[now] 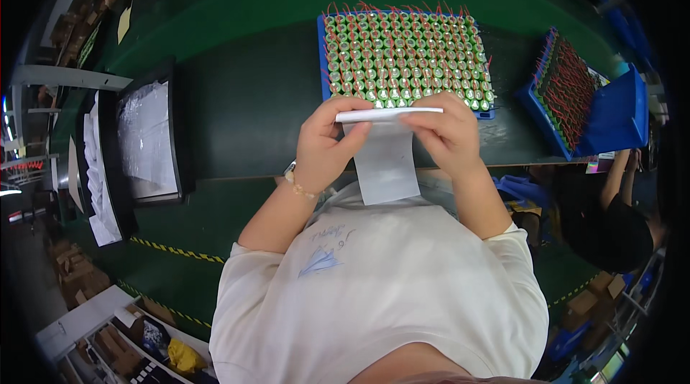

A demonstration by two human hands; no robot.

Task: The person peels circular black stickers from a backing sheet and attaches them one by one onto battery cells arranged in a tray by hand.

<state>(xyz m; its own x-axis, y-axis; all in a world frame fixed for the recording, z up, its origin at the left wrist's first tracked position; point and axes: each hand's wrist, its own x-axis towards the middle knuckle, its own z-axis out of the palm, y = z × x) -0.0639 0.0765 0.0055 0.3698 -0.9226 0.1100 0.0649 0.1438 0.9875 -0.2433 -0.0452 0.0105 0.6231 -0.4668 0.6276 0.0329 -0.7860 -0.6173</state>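
A strip of white paper-like sheet (387, 168) hangs down in front of my shirt, its upper end folded or rolled into a narrow white band. My left hand (334, 132) pinches the band's left end between thumb and fingers. At the other end, my right hand (443, 132) grips it the same way. Just beyond both hands lies a blue tray (323, 46) filled with rows of green cylindrical battery cells (402, 53), red wires sticking up from them. The band lies level, close to the tray's near edge.
To the right, a second blue tray (532, 96) of red-wired cells stands tilted beside an upright blue bin (622, 111). Black trays (185, 132) with white sheets stand at left. The dark green bench (251, 96) runs across. Another person (604, 218) is at lower right.
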